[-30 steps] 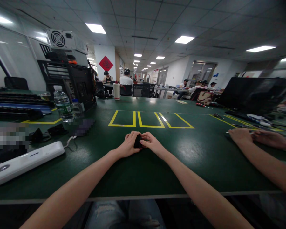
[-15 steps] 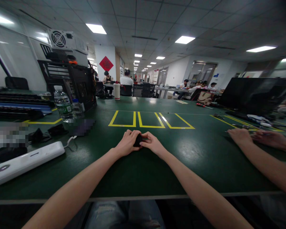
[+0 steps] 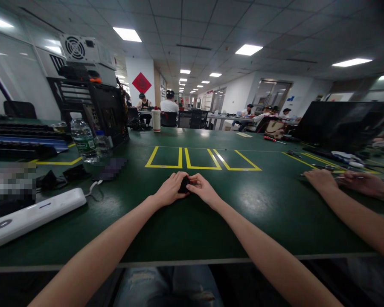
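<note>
While left hand [image 3: 172, 188] and right hand [image 3: 202, 188] clasp black object [image 3: 184, 184], yellow tape [image 3: 205, 168] lies beyond, white device [image 3: 38, 219] leftward.

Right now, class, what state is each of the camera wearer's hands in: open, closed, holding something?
Left hand: closed around a small black object.
Right hand: fingers closed on the same object's right side.

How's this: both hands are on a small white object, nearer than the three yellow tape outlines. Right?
Colour is wrong: the head view shows a black object. The left hand and right hand are both on it, nearer than the yellow tape outlines.
</note>
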Demonstrator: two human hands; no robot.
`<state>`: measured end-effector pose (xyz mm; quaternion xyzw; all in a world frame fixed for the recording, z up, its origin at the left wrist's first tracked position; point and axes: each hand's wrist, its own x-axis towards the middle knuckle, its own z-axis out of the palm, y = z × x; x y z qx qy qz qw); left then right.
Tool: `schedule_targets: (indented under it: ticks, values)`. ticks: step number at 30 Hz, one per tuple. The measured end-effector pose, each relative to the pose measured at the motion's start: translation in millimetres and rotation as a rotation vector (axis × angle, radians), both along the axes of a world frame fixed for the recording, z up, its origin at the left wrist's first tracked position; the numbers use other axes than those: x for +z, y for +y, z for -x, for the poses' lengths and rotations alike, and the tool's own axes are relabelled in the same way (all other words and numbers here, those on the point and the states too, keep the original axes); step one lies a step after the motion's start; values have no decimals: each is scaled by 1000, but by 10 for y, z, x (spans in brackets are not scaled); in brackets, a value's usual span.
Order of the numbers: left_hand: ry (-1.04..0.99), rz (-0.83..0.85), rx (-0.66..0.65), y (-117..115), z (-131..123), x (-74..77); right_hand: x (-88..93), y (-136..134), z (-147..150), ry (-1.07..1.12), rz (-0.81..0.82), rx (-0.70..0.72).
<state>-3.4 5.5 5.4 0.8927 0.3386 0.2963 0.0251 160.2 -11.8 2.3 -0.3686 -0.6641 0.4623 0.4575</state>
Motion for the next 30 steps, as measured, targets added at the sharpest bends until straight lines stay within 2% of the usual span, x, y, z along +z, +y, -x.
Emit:
schedule_targets:
  ticks: [10,21,26,30]
  values:
    - [-8,37,-32,-39,21,48,10,-29,-32,-34,-28,34]
    - [-2,36,-49,-24,25,52,7,12,-14,-6,-51,-27]
    - [-7,38,-49,-20,27,43,25,-20,-20,4,-43,64]
    - [-20,44,-39,-24,18,47,11,-10,-9,10,-67,43]
